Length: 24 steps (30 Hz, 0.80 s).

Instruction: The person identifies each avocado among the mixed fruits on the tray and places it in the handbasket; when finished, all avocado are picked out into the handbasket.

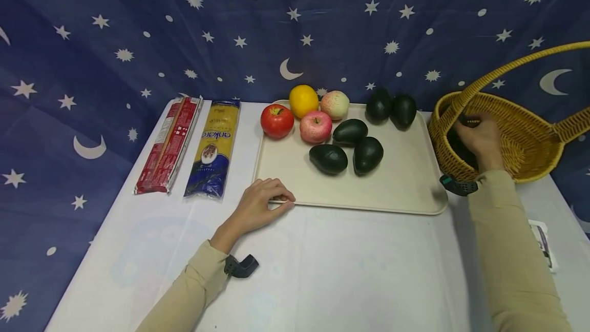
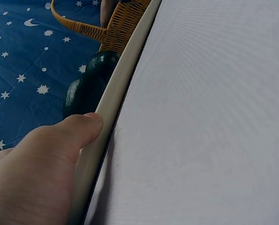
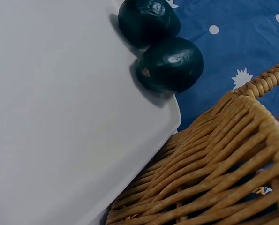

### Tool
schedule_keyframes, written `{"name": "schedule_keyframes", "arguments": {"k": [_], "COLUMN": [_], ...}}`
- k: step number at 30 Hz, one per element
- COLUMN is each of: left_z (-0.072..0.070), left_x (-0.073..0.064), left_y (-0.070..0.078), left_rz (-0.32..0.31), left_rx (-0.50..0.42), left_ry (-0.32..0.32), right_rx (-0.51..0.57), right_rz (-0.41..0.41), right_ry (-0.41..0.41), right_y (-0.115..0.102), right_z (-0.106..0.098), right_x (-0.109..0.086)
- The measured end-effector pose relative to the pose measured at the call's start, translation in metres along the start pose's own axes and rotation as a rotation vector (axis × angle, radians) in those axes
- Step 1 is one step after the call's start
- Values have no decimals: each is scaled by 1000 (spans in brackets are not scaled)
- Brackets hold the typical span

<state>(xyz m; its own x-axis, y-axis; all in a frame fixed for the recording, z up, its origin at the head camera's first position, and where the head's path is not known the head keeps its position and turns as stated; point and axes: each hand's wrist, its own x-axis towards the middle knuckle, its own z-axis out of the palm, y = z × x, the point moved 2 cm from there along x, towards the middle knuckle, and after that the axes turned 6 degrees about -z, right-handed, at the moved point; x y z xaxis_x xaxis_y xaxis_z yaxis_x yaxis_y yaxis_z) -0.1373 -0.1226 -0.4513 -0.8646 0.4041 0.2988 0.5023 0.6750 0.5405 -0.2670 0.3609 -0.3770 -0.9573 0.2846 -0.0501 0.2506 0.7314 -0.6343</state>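
My left hand holds the near rim of the cream tray, its fingers bent over the edge and its thumb along the rim. On the tray lie several dark green avocados, a tomato, an orange, an apple and a pale peach. At the right, my right hand reaches into the wicker basket. Its fingers curl round a dark avocado by the basket's left wall, partly hidden. In the right wrist view, the basket's weave covers most of that hand.
Left of the tray, a red packet and a blue-and-yellow pasta packet lie on the white tablecloth. The basket's tall handle arches above it. A starry blue cloth hangs behind. A small white item lies beyond the right sleeve.
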Motion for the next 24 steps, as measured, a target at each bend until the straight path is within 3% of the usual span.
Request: {"name": "schedule_keyframes", "arguments": {"k": [10, 15, 18, 20, 24], "left_z": [-1, 0, 0, 0, -1], "left_x": [0, -2, -2, -2, 0], "left_y": [1, 1, 1, 1, 1], "left_rz": [-25, -30, -24, -16, -7], "left_rx": [1, 5, 4, 3, 2], "left_ry": [-19, -17, -12, -7, 5], "right_rx": [-58, -5, 87, 168, 335], "right_rz": [-42, -35, 19, 44, 7], "right_ry": [-36, -16, 49, 132, 295], "right_y": [1, 1, 0, -1, -5], "right_z": [3, 3, 1, -1, -4], "right_x": [1, -2, -9, -15, -32]}}
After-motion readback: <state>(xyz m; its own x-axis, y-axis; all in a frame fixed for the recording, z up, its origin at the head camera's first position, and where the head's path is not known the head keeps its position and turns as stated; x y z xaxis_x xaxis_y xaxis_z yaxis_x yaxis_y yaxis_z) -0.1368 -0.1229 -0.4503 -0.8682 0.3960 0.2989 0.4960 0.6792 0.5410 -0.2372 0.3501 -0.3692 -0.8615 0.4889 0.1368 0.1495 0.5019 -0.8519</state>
